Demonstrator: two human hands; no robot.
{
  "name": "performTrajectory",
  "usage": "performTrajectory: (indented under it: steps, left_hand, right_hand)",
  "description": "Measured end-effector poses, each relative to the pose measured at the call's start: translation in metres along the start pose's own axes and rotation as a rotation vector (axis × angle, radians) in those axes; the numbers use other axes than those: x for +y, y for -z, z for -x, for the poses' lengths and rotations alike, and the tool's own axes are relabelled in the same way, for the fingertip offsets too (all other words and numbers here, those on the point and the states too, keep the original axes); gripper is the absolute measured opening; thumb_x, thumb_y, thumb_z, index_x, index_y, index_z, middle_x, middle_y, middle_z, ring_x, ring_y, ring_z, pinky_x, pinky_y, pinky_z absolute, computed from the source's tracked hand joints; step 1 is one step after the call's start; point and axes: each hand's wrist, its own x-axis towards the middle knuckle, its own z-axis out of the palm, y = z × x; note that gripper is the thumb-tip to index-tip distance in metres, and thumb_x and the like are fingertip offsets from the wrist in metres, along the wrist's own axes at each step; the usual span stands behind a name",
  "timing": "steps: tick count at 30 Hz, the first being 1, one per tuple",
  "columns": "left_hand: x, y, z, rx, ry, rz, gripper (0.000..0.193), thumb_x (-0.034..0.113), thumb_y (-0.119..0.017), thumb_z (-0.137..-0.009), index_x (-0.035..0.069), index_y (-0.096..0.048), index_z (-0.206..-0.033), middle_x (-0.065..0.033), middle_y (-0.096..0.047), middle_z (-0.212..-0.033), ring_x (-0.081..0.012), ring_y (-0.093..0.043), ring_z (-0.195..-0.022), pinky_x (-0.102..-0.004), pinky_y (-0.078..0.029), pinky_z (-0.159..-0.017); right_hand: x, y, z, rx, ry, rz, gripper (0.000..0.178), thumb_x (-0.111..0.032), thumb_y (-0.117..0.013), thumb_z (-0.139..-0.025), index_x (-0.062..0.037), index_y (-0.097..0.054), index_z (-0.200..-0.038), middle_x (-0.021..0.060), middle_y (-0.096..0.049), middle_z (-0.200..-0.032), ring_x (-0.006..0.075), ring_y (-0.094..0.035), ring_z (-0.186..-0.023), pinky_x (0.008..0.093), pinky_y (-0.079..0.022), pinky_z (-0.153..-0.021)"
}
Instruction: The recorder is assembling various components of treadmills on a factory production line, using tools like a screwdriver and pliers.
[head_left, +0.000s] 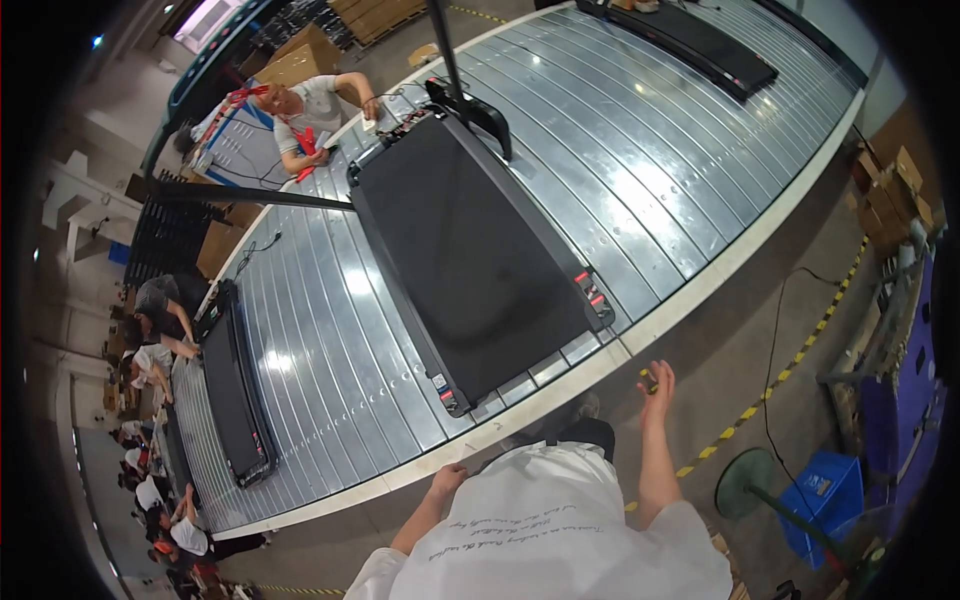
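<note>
Right hand (656, 398) pinches a small yellow item (649, 379), just right of the treadmill (475, 260) lying on the metal conveyor (620, 180); the left hand (447, 481) curls, its grip unclear. Near end caps (594, 298) look fitted; exposed far-end parts (405, 128) suggest unfinished work.

Head cam, L of fisheye pair: looks down & fwd over wearer's white shirt (545, 530), v. close; L hand (449, 479) & R hand (656, 392) nr; treadmill (465, 250) mid-dist.; conveyor (640, 190) diag., edges bowed; co-workers (187, 530) farther, L side.
</note>
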Motion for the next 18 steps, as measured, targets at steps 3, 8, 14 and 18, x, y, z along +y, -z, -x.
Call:
performTrajectory:
  steps: [3, 8, 14, 18]
  left_hand:
    - [0.008, 0.008, 0.006, -0.034, 0.038, 0.137, 0.034, 0.023, -0.056, -0.078, 0.002, -0.065, -0.103, -0.012, -0.068, -0.091, -0.0201, -0.066, -0.078, -0.0305, -0.05, -0.074]
    - [0.007, 0.026, 0.012, -0.017, -0.01, 0.161, 0.03, 0.018, -0.053, -0.085, -0.003, -0.061, -0.105, -0.0106, -0.068, -0.088, -0.0174, -0.064, -0.073, -0.0288, -0.051, -0.068]
    - [-0.006, 0.036, 0.033, -0.01, -0.045, 0.172, 0.03, 0.019, -0.054, -0.086, -0.001, -0.062, -0.106, -0.0115, -0.068, -0.089, -0.0181, -0.065, -0.074, -0.0298, -0.051, -0.069]
    - [-0.03, 0.04, 0.04, -0.011, 0.008, 0.181, 0.032, 0.021, -0.056, -0.081, 0.001, -0.064, -0.104, -0.0117, -0.068, -0.089, -0.019, -0.066, -0.075, -0.0305, -0.051, -0.071]
  right_hand:
    - [0.007, 0.005, 0.017, 0.125, 0.198, 0.081, 0.045, -0.042, -0.04, -0.096, -0.0143, -0.038, -0.132, 0.0152, -0.061, -0.105, 0.0182, -0.06, -0.064, 0.0298, -0.049, -0.048]
    - [0.027, 0.013, 0.003, 0.159, -0.661, -0.406, 0.053, -0.032, -0.044, -0.096, -0.0165, -0.017, -0.138, 0.0195, -0.057, -0.114, 0.0238, -0.061, -0.071, 0.0312, -0.052, -0.051]
    - [-0.016, -0.001, 0.04, 0.131, 0.663, 1.031, 0.045, 0.002, -0.064, -0.072, -0.0065, -0.05, -0.114, 0.0182, -0.039, -0.136, 0.033, -0.045, -0.12, 0.0401, -0.045, -0.093]
    - [-0.001, 0.023, 0.037, -0.03, 1.071, 1.4, 0.018, 0.005, -0.056, -0.065, 0.0032, -0.06, -0.083, 0.0225, -0.052, -0.117, 0.0354, -0.051, -0.111, 0.0423, -0.043, -0.093]
